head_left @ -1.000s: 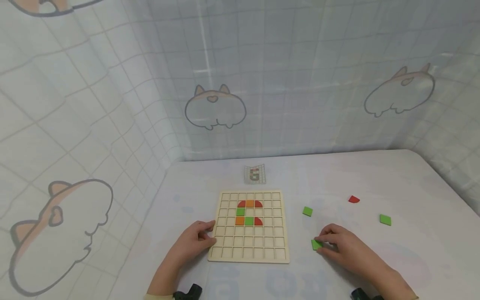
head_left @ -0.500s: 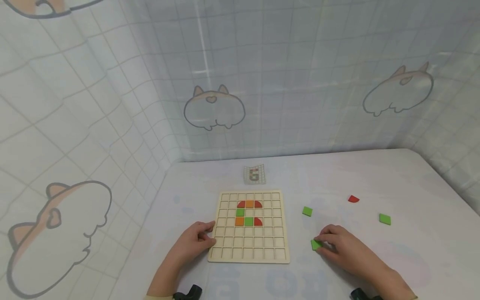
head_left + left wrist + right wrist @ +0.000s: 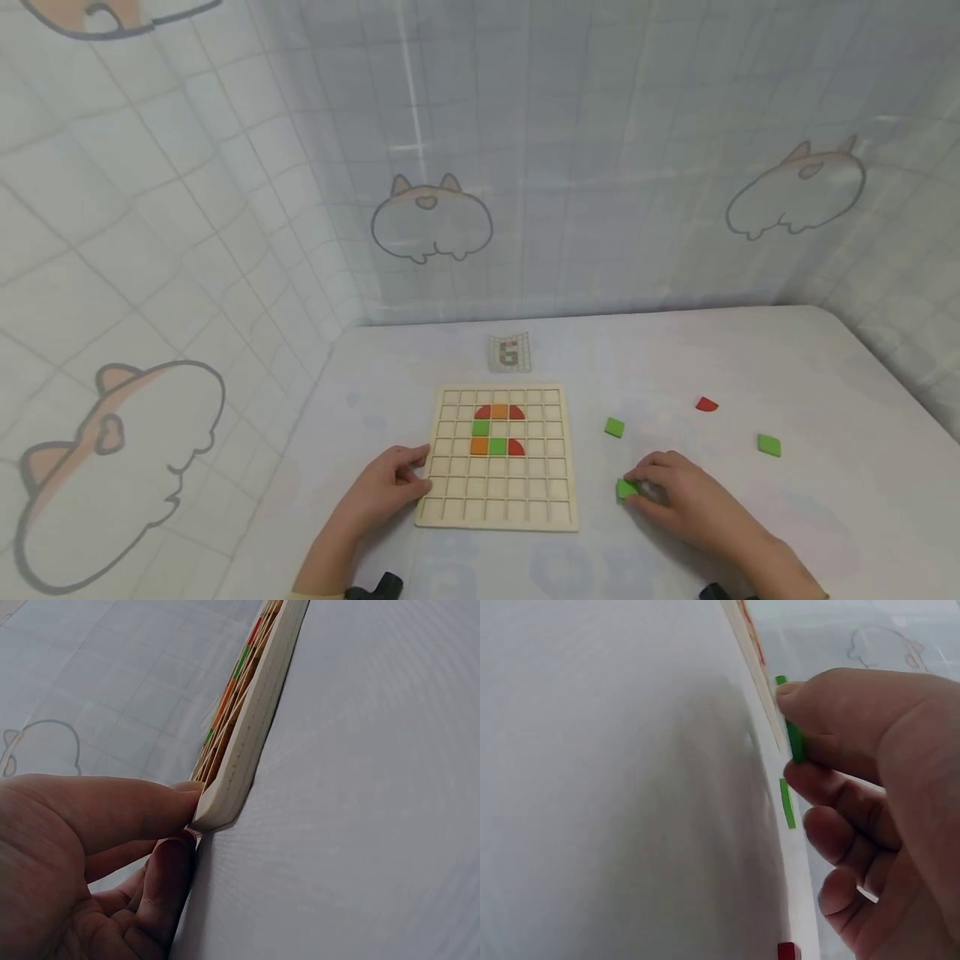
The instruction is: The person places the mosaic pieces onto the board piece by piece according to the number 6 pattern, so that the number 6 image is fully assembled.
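Note:
A pale wooden grid board (image 3: 498,508) lies on the table with red, orange and green tiles (image 3: 498,412) set in its upper middle cells. My left hand (image 3: 384,490) holds the board's left edge, thumb and forefinger apart along it; in the left wrist view the thumb (image 3: 150,810) meets the board's corner. Right of the board, my right hand (image 3: 686,496) pinches a green square tile (image 3: 625,490) between thumb and fingers. The right wrist view shows this tile (image 3: 795,741) tilted on edge, partly hidden by the fingers.
Two more green square tiles (image 3: 615,427) (image 3: 768,445) and a red quarter-round tile (image 3: 707,404) lie loose at right. Behind the board sits a small card (image 3: 509,353) with a 6-like or G-like pattern. A patterned curtain (image 3: 570,208) surrounds the table's back and sides.
The right hand has drawn the green tile slightly left and now grips it tilted. The left hand and board keep their place; the head view shifts a little.

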The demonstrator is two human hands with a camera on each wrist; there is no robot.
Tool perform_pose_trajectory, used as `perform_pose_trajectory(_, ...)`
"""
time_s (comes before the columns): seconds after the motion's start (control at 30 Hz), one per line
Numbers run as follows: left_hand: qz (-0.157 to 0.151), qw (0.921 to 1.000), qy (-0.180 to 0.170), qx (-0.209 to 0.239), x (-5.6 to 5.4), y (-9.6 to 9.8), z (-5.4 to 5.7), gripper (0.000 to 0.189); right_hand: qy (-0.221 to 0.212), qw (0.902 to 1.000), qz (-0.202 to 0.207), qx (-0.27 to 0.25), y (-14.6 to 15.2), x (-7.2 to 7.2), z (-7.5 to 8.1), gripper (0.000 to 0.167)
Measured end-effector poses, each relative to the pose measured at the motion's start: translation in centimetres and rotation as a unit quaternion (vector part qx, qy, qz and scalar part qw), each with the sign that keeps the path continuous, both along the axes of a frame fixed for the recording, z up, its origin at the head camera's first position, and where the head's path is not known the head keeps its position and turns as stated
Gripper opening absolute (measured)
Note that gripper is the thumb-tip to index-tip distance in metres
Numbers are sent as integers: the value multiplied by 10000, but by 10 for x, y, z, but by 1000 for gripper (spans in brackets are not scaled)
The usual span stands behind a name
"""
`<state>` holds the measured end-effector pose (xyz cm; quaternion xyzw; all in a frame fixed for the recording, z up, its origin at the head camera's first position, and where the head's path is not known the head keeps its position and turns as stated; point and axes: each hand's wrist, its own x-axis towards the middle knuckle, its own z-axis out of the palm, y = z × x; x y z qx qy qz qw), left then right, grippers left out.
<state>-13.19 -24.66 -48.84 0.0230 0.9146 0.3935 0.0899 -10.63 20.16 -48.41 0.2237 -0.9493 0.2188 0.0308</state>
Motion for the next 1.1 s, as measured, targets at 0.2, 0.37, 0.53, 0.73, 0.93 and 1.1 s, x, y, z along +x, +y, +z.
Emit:
perform_pose_trajectory(0.2, -58, 10000, 33, 49, 1, 0, 0, 58, -5, 9999, 151, -75, -8, 0, 5, 20)
perform_pose_trajectory(0.37, -9, 10000, 27, -8, 0, 1, -1, 57, 249, 9994, 242, -62, -17, -2, 7, 20)
perform_pose_trajectory(0.53, 15, 10000, 38, -38, 0, 1, -2, 57, 84, 9996, 263, 43, -30, -8, 15, 19)
perform_pose_trajectory(0.73, 4, 10000, 48, -1, 0, 1, -3, 57, 226, 9989, 415, 48, -44, -16, 18, 18)
perform_pose_trajectory(0.93, -71, 9999, 65, 78, 1, 0, -3, 57, 147, 9988, 469, 45, -58, -24, 20, 19)
perform_pose_trajectory(1.1, -58, 10000, 57, 56, 0, -1, -3, 57, 155, 9985, 519, 59, -70, -29, 20, 20)
